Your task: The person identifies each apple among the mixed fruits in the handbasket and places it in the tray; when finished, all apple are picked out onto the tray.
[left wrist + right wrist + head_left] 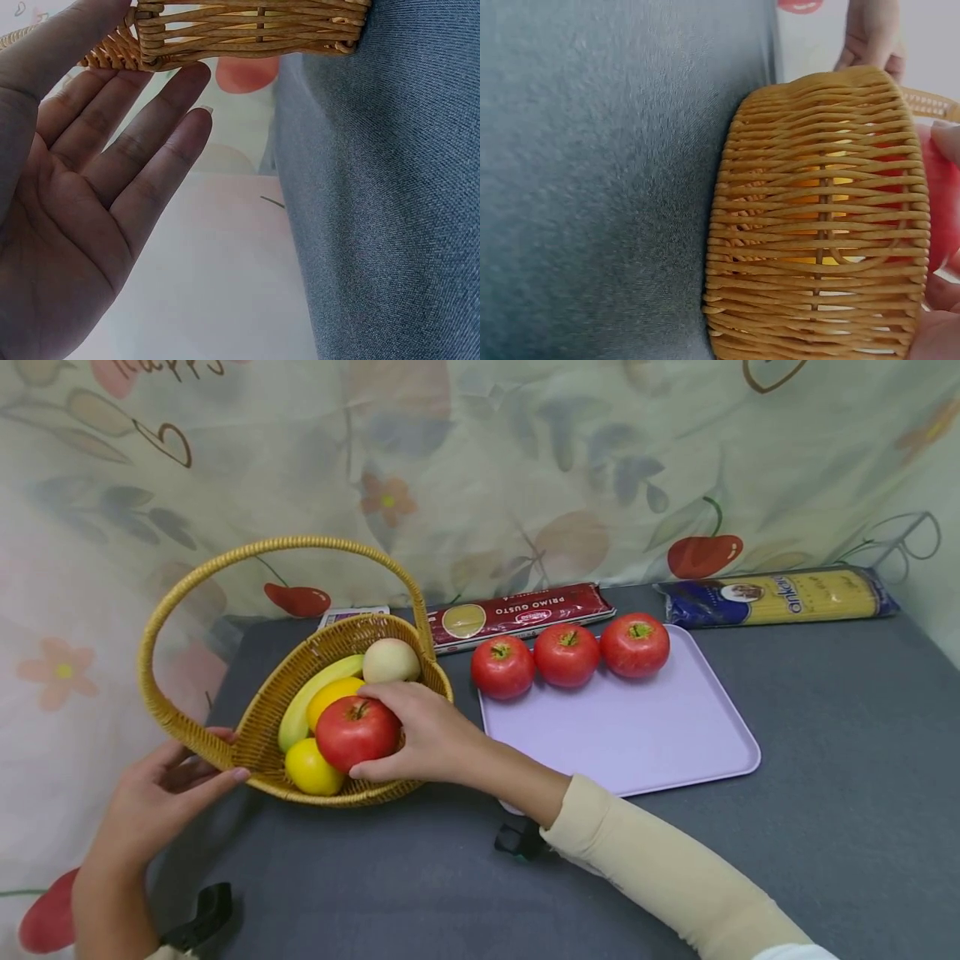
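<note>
My right hand [420, 731] grips a red apple [357, 733] between thumb and fingers, over the front part of a wicker basket [258, 727]. In the right wrist view, the apple [939, 199] shows above the woven side. Inside the basket lie a banana [303, 702], an orange fruit [330, 693] partly hidden by the apple, a yellow lemon [313, 768] and a pale round fruit [392, 660]. My left hand [161, 793] holds the basket's left end at the handle's foot, thumb at the rim. From the left wrist, long fingers [169, 94] reach the weave [247, 34].
Three red apples [567, 655] stand in a row along the back edge of a lilac tray [622, 735], right of the basket. Behind them lie a red pasta packet [525, 614] and a blue-and-yellow one [780, 597]. A patterned curtain [487, 468] hangs behind the grey table [450, 877].
</note>
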`<action>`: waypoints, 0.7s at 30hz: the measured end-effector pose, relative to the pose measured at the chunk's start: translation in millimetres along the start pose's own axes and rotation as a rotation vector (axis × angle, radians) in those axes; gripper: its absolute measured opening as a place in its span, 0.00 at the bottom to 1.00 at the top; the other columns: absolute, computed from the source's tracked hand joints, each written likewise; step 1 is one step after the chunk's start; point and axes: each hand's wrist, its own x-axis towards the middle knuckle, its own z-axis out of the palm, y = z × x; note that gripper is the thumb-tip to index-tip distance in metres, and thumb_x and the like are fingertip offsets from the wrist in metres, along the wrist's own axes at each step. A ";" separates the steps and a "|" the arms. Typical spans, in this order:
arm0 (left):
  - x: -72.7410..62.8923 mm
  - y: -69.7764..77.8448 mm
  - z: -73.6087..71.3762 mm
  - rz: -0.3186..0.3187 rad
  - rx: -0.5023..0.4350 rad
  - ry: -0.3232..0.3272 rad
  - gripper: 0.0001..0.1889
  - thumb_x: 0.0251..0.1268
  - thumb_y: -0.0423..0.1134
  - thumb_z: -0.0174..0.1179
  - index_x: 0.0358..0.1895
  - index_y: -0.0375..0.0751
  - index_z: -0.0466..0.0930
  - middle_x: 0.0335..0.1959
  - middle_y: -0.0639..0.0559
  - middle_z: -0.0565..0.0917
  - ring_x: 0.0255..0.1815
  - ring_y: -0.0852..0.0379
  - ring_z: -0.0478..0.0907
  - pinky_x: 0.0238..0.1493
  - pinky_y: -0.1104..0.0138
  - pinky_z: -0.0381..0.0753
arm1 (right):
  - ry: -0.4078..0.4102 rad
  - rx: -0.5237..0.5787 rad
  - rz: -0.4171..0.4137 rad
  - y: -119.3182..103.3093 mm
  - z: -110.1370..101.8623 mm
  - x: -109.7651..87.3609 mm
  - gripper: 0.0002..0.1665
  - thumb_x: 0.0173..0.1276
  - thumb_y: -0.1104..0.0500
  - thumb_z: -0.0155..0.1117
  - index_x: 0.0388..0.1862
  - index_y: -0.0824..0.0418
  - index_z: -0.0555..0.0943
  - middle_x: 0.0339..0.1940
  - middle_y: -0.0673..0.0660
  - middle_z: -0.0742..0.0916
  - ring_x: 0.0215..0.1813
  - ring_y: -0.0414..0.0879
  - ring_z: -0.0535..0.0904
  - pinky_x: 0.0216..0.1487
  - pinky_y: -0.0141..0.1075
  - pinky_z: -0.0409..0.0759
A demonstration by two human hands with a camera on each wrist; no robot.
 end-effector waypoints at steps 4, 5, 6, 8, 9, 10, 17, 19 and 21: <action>0.3 -0.7 -0.6 0.002 -0.049 -0.006 0.26 0.58 0.17 0.66 0.61 0.26 0.74 0.51 0.57 0.84 0.45 0.65 0.85 0.41 0.73 0.84 | 0.048 0.074 0.014 1.0 -6.4 -10.1 0.45 0.55 0.44 0.80 0.69 0.55 0.73 0.61 0.49 0.80 0.59 0.41 0.73 0.54 0.30 0.80; 0.4 -1.1 -0.7 0.004 -0.064 -0.006 0.26 0.57 0.17 0.66 0.61 0.26 0.74 0.51 0.56 0.84 0.45 0.64 0.86 0.41 0.73 0.84 | 0.060 0.094 0.020 1.6 -8.1 -12.9 0.45 0.54 0.45 0.80 0.69 0.55 0.73 0.61 0.48 0.80 0.59 0.41 0.74 0.53 0.32 0.81; 0.4 -1.4 -0.9 0.009 -0.072 -0.007 0.26 0.57 0.16 0.66 0.61 0.25 0.74 0.51 0.55 0.84 0.45 0.64 0.86 0.42 0.73 0.84 | 0.074 0.106 0.024 2.2 -9.9 -15.6 0.45 0.54 0.45 0.80 0.69 0.54 0.73 0.60 0.48 0.80 0.58 0.41 0.74 0.53 0.34 0.82; 0.7 -1.6 -1.1 0.021 -0.076 -0.010 0.26 0.57 0.16 0.66 0.61 0.25 0.74 0.51 0.55 0.84 0.45 0.64 0.85 0.42 0.73 0.84 | 0.104 0.109 0.025 3.8 -14.1 -21.3 0.45 0.54 0.46 0.80 0.69 0.54 0.72 0.60 0.48 0.80 0.58 0.41 0.73 0.52 0.38 0.83; 0.9 -1.7 -1.3 0.025 -0.080 -0.011 0.26 0.57 0.16 0.66 0.61 0.25 0.74 0.51 0.55 0.84 0.45 0.64 0.85 0.42 0.73 0.84 | 0.118 0.102 0.026 4.7 -16.2 -24.0 0.45 0.54 0.46 0.80 0.69 0.54 0.72 0.60 0.48 0.79 0.58 0.41 0.73 0.52 0.39 0.83; 1.4 -1.7 -1.4 0.029 -0.088 -0.010 0.26 0.57 0.15 0.66 0.61 0.24 0.74 0.51 0.54 0.84 0.45 0.64 0.86 0.42 0.73 0.84 | 0.133 0.090 0.025 5.4 -18.4 -26.9 0.45 0.54 0.47 0.80 0.69 0.54 0.72 0.60 0.49 0.79 0.59 0.41 0.73 0.53 0.40 0.83; 1.5 -2.6 -0.9 0.023 -0.077 -0.007 0.26 0.57 0.16 0.66 0.61 0.25 0.74 0.51 0.55 0.84 0.45 0.64 0.85 0.42 0.74 0.84 | 0.236 0.018 -0.009 9.0 -33.5 -44.7 0.47 0.54 0.47 0.81 0.70 0.58 0.71 0.65 0.51 0.77 0.63 0.41 0.70 0.59 0.40 0.80; 1.6 -3.3 -0.8 0.020 -0.071 -0.005 0.26 0.57 0.16 0.66 0.61 0.25 0.74 0.52 0.55 0.84 0.45 0.64 0.85 0.42 0.74 0.84 | 0.252 0.012 -0.026 9.6 -36.9 -48.3 0.47 0.54 0.47 0.81 0.70 0.58 0.71 0.65 0.51 0.76 0.64 0.41 0.70 0.59 0.41 0.80; 1.9 -3.7 -0.5 0.026 -0.052 -0.003 0.26 0.57 0.16 0.66 0.61 0.25 0.75 0.52 0.55 0.84 0.46 0.65 0.85 0.43 0.74 0.84 | 0.262 0.003 -0.042 10.1 -40.2 -51.7 0.47 0.53 0.47 0.81 0.70 0.59 0.71 0.65 0.52 0.76 0.65 0.42 0.69 0.59 0.41 0.80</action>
